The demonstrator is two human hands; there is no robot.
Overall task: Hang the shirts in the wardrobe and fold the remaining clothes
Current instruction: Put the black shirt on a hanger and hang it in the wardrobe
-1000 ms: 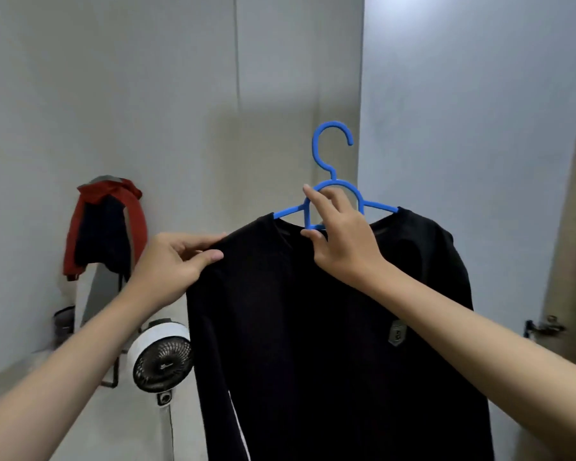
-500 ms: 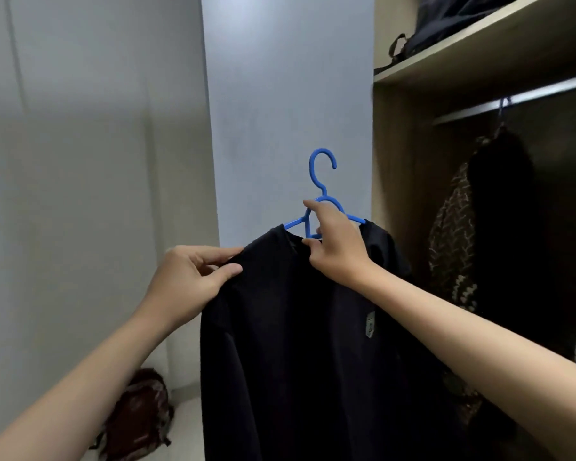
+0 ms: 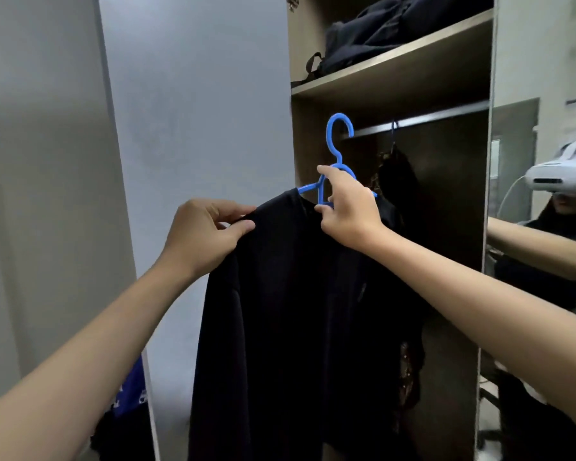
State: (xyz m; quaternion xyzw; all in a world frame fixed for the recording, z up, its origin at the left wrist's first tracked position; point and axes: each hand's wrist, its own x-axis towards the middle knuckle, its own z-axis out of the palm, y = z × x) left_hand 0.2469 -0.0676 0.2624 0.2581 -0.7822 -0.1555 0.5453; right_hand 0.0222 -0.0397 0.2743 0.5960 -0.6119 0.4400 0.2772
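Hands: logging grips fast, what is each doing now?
Left hand: pinching the black shirt at its shoulder.
Right hand: gripping the blue hanger.

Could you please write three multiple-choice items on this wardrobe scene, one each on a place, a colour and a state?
1. Where does the dark bag lie?
A. on the shelf above the rail
B. on the wardrobe floor
C. hung on the rail

2. What colour is the hanger in the shirt?
A. red
B. blue
C. white

3. What is the state of the hanger's hook?
A. over the rail
B. snapped off
C. in the air, not on the rail

Answers:
1 A, the bag sits on the shelf above the rail.
2 B, the hook and arms are bright blue.
3 C, the right hand grips the hanger with its hook free of the rail, while the left hand pinches the shoulder of the black shirt.
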